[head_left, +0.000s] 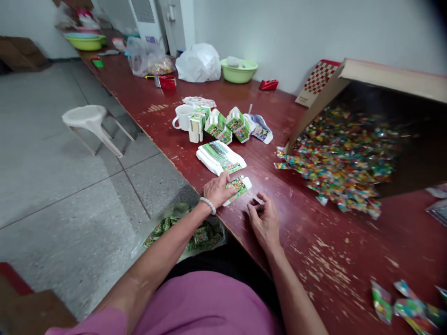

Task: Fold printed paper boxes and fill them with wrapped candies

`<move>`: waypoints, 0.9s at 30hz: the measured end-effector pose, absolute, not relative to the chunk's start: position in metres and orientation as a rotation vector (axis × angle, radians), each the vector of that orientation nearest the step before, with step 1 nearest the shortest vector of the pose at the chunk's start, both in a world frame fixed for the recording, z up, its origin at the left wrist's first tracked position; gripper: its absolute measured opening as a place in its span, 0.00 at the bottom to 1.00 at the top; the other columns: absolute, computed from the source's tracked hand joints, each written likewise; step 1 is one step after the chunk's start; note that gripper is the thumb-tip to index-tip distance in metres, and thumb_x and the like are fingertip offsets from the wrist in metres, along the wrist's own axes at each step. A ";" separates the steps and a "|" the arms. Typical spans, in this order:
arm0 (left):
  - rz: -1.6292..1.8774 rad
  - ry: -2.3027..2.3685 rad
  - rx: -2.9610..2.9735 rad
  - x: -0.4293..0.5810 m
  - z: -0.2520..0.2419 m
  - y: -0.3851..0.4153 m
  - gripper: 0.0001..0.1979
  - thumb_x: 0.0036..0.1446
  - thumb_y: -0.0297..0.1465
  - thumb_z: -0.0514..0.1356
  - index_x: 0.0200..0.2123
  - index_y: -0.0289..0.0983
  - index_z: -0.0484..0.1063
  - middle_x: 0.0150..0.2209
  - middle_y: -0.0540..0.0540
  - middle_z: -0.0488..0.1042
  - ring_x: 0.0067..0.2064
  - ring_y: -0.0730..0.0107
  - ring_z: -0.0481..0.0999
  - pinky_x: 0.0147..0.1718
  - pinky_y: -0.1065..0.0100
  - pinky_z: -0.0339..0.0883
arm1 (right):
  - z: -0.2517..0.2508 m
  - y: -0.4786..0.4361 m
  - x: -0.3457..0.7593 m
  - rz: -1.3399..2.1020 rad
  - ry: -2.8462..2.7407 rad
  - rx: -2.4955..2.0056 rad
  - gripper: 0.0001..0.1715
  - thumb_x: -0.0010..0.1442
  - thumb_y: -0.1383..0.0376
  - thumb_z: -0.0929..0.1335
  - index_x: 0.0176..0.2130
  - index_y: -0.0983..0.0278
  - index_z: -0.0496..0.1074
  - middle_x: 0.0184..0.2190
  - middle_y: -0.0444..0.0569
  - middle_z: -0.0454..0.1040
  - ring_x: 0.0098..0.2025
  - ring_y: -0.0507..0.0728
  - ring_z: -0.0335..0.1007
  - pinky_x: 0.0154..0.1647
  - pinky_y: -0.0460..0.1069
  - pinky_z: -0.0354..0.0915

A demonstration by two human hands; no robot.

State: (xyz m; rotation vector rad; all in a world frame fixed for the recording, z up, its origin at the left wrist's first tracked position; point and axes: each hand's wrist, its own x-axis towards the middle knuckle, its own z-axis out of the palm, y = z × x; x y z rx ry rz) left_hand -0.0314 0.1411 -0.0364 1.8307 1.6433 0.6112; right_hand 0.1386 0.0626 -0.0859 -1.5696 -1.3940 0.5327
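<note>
My left hand [217, 190] wears a pale bead bracelet and grips the near-left end of a flat green-and-white printed carton [239, 187], keeping it against the table. Its thumb and fingers lie over the carton's edge. Just to the right, my right hand [264, 221] hovers low over the tabletop with its fingers bent and apart, nothing visible in it. Behind the carton lies a fanned stack of flattened cartons [221, 157]. Farther back, bundles of green cartons [218, 125] stand beside a white mug [183, 117].
A tipped cardboard box [394, 83] spills wrapped candies [345, 153] onto the red table [289, 186] at right. Loose candy packets [381, 301] lie near the front. Below the table edge, a plastic bag [200, 237] holds filled green packs. A white stool [91, 116] stands left.
</note>
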 end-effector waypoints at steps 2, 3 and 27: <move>0.650 1.530 1.747 -0.033 -0.035 0.131 0.12 0.49 0.34 0.67 0.33 0.38 0.68 0.30 0.50 0.72 0.34 0.65 0.72 0.34 0.67 0.63 | -0.081 0.064 0.141 0.728 -1.158 -1.527 0.32 0.59 0.54 0.69 0.58 0.65 0.63 0.47 0.55 0.73 0.34 0.55 0.72 0.41 0.56 0.71; 0.660 1.470 1.723 -0.034 -0.034 0.124 0.12 0.49 0.35 0.67 0.32 0.38 0.67 0.28 0.52 0.71 0.31 0.68 0.72 0.31 0.70 0.62 | -0.077 0.064 0.142 0.838 -1.045 -1.485 0.34 0.59 0.53 0.69 0.59 0.65 0.63 0.46 0.54 0.74 0.33 0.54 0.73 0.38 0.54 0.71; 0.313 0.390 0.919 -0.037 -0.001 0.038 0.36 0.28 0.53 0.74 0.36 0.33 0.79 0.33 0.40 0.80 0.35 0.58 0.79 0.39 0.62 0.71 | 0.002 -0.003 0.125 1.455 -0.959 -1.002 0.38 0.53 0.55 0.76 0.60 0.52 0.64 0.37 0.45 0.76 0.28 0.53 0.73 0.24 0.47 0.70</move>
